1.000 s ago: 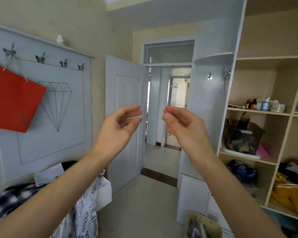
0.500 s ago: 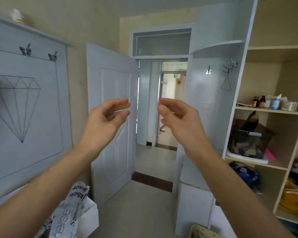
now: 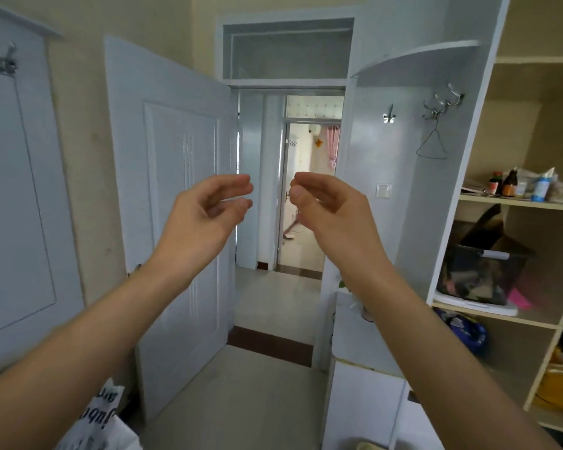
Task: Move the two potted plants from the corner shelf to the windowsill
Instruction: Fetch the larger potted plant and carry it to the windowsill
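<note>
Both hands, the left hand [image 3: 205, 216] and the right hand [image 3: 332, 209], are raised empty with fingers loosely curled, probably preparing to take a plant [image 3: 346, 285] half hidden at 4 o'clock.

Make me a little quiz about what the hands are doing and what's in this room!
1. True or false: the left hand is carrying a plant pot.
2. What hangs from the hook on the white cabinet side? A) a wire hanger B) a red bag C) a towel
3. Fill in: the white door stands ____, showing a hallway.

Key
1. False. Both the left hand and the right hand are raised, fingers curled, with nothing in either grip.
2. A.
3. Open.
</note>
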Demonstrator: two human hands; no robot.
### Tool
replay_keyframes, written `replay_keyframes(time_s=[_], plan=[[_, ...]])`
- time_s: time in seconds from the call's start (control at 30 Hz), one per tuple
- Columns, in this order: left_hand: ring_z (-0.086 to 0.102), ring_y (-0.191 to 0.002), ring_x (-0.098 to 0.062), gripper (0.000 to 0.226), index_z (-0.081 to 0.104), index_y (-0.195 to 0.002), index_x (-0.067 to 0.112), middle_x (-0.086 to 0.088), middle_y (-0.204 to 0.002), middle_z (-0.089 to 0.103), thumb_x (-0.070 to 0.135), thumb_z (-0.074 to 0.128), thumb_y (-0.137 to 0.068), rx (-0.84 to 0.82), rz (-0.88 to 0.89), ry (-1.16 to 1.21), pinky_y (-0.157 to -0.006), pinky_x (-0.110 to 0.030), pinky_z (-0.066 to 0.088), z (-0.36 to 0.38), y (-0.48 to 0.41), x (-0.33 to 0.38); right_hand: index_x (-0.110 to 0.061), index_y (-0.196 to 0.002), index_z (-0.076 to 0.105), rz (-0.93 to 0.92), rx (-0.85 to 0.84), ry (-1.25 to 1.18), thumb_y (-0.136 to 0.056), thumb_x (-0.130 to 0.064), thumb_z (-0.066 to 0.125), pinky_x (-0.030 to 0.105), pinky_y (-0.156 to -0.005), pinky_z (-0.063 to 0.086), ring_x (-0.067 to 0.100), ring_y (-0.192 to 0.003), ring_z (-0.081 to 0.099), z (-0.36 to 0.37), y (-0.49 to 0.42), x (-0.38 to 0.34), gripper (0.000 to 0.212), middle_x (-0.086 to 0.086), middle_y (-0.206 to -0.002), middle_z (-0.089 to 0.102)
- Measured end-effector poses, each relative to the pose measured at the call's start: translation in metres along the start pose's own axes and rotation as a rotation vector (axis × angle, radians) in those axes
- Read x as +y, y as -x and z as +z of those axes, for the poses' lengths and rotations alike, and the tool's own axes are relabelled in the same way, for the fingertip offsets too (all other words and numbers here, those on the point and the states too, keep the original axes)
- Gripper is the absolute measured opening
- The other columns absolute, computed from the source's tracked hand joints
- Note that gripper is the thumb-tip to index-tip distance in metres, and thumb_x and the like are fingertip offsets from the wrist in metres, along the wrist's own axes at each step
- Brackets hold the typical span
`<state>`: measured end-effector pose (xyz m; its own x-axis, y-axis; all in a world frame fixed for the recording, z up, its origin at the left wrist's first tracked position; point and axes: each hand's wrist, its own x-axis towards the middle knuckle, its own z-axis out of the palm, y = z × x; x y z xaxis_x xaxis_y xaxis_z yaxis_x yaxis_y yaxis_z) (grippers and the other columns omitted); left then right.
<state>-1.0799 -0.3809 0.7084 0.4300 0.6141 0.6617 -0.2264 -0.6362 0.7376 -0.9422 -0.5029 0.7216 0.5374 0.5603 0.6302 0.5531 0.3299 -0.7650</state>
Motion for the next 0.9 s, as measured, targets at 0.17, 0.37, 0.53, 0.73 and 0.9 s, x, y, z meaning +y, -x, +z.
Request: replay_keyframes(time_s=[0.17, 0.37, 0.53, 0.73, 0.9], plan=[[0.071, -0.111, -0.01, 0.033, 0.066, -0.129, 0.018, 0.006, -0.122, 0.073, 0.008, 0.062, -0.098, 0.01, 0.019, -0.032, -0.102, -0.037, 0.055, 0.029, -0.061, -0.032, -0.02, -0.126, 0.069, -0.009, -0.022, -0.057, -0.095, -0.026, 0.067, 0.032, -0.101, 0.056, 0.003, -0.11, 0.067, 0.003, -0.069, 0.047, 0.032, -0.009, -0.12, 0.072], [0.071, -0.113, -0.012, 0.032, 0.068, -0.124, 0.021, 0.005, -0.122, 0.074, 0.007, 0.063, -0.096, 0.059, 0.022, -0.038, -0.104, -0.04, 0.054, 0.042, -0.127, -0.076, -0.025, -0.125, 0.069, -0.007, -0.067, -0.118, -0.094, -0.029, 0.069, 0.037, -0.102, 0.055, 0.001, -0.111, 0.066, 0.015, -0.139, 0.102, 0.03, -0.016, -0.116, 0.071], [0.071, -0.112, -0.013, 0.032, 0.068, -0.124, 0.021, 0.004, -0.122, 0.074, 0.006, 0.064, -0.096, 0.079, 0.011, -0.032, -0.104, -0.041, 0.054, 0.048, -0.178, -0.125, -0.025, -0.125, 0.069, 0.005, -0.08, -0.112, -0.094, -0.03, 0.069, 0.038, -0.102, 0.055, 0.002, -0.112, 0.066, 0.032, -0.19, 0.146, 0.031, -0.014, -0.118, 0.072], [0.072, -0.112, -0.014, 0.032, 0.069, -0.124, 0.019, 0.002, -0.122, 0.074, 0.005, 0.063, -0.096, 0.066, 0.014, -0.005, -0.104, -0.044, 0.054, 0.048, -0.243, -0.194, -0.021, -0.123, 0.07, 0.0, -0.027, -0.088, -0.094, -0.026, 0.069, 0.036, -0.101, 0.056, 0.001, -0.108, 0.068, 0.055, -0.254, 0.193, 0.029, -0.01, -0.117, 0.073], [0.072, -0.11, -0.014, 0.034, 0.069, -0.12, 0.023, 0.003, -0.121, 0.074, 0.0, 0.061, -0.096, 0.019, 0.014, 0.063, -0.105, -0.044, 0.053, 0.047, -0.305, -0.249, -0.02, -0.125, 0.07, -0.005, 0.004, -0.026, -0.094, -0.026, 0.069, 0.033, -0.098, 0.057, 0.002, -0.107, 0.069, 0.084, -0.306, 0.226, 0.032, -0.009, -0.119, 0.073]])
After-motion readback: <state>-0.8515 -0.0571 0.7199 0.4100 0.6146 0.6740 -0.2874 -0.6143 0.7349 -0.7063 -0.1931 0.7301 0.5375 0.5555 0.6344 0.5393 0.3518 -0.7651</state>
